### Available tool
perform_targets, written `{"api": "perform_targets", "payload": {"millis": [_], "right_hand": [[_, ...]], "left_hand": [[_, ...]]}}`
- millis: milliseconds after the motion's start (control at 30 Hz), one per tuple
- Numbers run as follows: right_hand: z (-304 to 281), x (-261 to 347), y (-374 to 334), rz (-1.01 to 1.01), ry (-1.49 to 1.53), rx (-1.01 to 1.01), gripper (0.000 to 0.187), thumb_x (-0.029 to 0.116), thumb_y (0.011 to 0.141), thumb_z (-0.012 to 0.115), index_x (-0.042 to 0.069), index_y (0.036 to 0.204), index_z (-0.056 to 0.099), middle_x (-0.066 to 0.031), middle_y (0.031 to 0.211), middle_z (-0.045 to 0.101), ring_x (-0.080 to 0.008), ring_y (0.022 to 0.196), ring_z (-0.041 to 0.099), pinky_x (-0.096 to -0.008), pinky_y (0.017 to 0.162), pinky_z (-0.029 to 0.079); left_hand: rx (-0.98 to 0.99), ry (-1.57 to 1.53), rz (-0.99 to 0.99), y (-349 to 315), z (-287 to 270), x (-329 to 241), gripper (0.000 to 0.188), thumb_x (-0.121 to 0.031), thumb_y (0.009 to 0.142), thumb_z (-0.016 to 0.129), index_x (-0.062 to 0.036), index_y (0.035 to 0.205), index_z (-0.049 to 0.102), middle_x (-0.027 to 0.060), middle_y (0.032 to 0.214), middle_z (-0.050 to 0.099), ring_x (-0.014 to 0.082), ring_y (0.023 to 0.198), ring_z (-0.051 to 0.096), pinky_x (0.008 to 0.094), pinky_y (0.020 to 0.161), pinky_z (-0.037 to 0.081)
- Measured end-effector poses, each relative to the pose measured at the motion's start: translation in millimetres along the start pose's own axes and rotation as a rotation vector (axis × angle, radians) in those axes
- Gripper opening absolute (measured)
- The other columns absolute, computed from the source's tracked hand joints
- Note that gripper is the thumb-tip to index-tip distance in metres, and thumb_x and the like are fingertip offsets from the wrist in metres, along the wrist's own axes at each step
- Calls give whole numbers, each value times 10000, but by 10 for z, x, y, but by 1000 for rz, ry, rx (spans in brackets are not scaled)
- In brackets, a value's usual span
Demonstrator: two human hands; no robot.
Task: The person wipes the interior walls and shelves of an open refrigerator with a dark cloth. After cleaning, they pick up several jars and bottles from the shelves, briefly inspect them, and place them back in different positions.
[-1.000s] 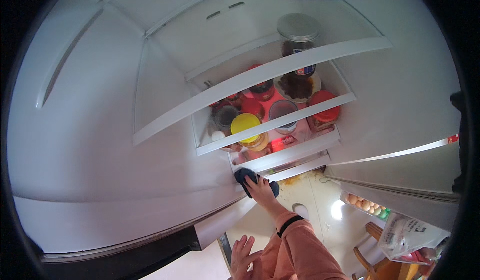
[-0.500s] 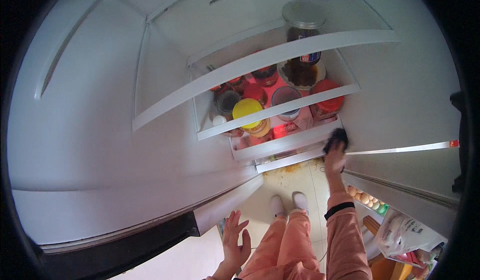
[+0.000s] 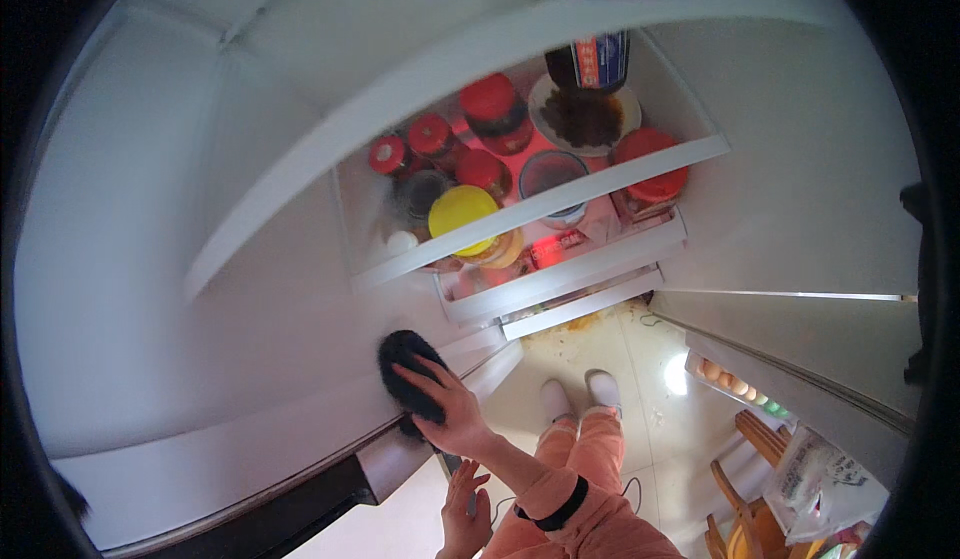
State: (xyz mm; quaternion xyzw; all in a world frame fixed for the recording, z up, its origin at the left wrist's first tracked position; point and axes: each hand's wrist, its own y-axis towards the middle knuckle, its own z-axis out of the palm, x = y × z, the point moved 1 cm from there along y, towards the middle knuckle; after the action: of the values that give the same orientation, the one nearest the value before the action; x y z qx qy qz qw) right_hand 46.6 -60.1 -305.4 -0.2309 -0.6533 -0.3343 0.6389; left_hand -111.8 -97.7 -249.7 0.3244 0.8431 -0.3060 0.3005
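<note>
Nearest, the left hand (image 3: 466, 514) is raised with fingers extended, its grip released with nothing visible in it. Just beyond, the right hand (image 3: 450, 417) has its grip spread over a dark, fuzzy cloth (image 3: 402, 364), pressing it to the refrigerator's white left wall (image 3: 250, 359), near that wall's front edge. The cloth looks light, soft and limp, hard to damage; a flat hold across its bunched middle should suit, as loose ends would probably flop. Farther, past the front left corner of a white-rimmed shelf (image 3: 650, 171), stands a yellow-lidded jar (image 3: 463, 214), likely stiff and breakable.
</note>
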Motion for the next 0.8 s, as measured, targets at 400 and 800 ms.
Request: {"api": "perform_targets", "payload": {"millis": [400,800], "right_hand": [[48,-2663,-464,529,-178,-99,559,223,811,631,196,1356,509,-137,1394,479,-344,1227,509,-411,992,462],[-108,-3883,-639,104,-1257,216,303,278,890,542,180,1147,669,-55,1442,420,-363,1036,507,-455,718,494]], "left_hand": [[-28,19,-39,187,630,736,193,40,882,523,-22,1035,622,210,1315,561,369,1332,430,446,1065,372],[-71,5,-71,469,941,1097,213,48,871,515,3,1043,632,222,1305,564,373,1312,454,448,1063,374]]}}
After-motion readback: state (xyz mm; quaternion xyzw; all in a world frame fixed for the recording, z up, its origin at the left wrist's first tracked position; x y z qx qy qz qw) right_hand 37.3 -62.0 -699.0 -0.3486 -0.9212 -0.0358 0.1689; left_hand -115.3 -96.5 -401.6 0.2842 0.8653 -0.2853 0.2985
